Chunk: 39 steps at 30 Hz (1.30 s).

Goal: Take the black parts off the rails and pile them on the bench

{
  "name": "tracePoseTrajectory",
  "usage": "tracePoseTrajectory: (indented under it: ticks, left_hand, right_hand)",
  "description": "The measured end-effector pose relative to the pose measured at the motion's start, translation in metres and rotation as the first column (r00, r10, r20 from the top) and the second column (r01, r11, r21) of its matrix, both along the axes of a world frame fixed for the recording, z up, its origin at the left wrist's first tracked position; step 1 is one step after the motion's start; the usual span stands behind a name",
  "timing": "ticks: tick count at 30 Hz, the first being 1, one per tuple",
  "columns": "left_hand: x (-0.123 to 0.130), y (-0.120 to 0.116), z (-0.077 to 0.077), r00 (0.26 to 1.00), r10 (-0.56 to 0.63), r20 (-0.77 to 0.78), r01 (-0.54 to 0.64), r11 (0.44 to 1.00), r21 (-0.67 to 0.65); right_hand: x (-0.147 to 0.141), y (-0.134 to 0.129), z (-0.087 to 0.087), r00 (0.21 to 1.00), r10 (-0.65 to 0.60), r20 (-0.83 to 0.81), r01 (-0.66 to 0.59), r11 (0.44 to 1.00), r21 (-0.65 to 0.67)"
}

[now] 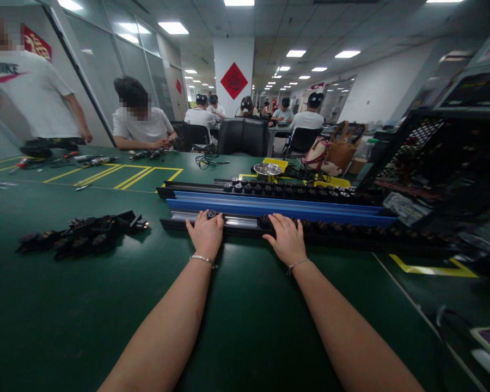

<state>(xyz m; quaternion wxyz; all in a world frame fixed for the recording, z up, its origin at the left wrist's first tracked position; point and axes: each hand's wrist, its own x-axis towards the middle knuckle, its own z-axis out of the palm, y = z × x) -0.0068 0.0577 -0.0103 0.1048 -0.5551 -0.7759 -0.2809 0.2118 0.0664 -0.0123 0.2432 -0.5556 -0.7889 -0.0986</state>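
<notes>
A long black rail (245, 231) with a shiny channel lies across the green table. My left hand (206, 231) rests over its left part, fingers bent around a small black piece (213, 214) in the channel. Farther right, my right hand (286, 235) has its fingers on another black piece (265, 221) in the same channel. From there a row of black pieces (343, 227) fills the rail to the right. Directly behind lies a blue rail (277, 206), and beyond that a second row of black parts (286, 189).
Loose black parts (92, 234) lie in a pile on the left of the table (237, 326). A metal bowl (268, 169) and yellow trays stand behind the rails. A dark open-framed machine (445, 158) is at the right. People sit and stand beyond the table.
</notes>
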Motion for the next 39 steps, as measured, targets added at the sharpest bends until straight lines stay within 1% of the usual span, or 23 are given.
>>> tracePoseTrajectory:
  ticks: [14,19,25,32,39]
  left_hand:
    - [-0.011,0.002,-0.002,0.998,0.040,0.038,-0.042,0.998,0.052]
    - [-0.017,0.004,-0.001,0.994,0.083,0.067,-0.085,0.996,0.041]
    - [-0.023,0.004,0.000,0.991,0.109,0.076,-0.111,0.993,0.031]
    - [-0.032,0.009,-0.002,0.995,0.085,0.054,-0.087,0.995,0.037]
    - [-0.034,0.010,-0.002,0.996,0.090,0.026,-0.091,0.995,0.041]
  right_hand:
    - [0.000,0.001,-0.001,1.000,0.001,-0.002,-0.001,1.000,0.003]
    - [0.000,0.000,-0.001,1.000,0.003,-0.004,-0.003,1.000,0.005]
    - [0.000,0.000,0.000,1.000,-0.001,0.001,0.001,1.000,0.004]
    - [0.000,0.000,0.000,1.000,0.001,-0.010,-0.001,1.000,-0.010]
    - [0.001,0.001,-0.002,1.000,0.001,0.003,-0.001,1.000,0.001]
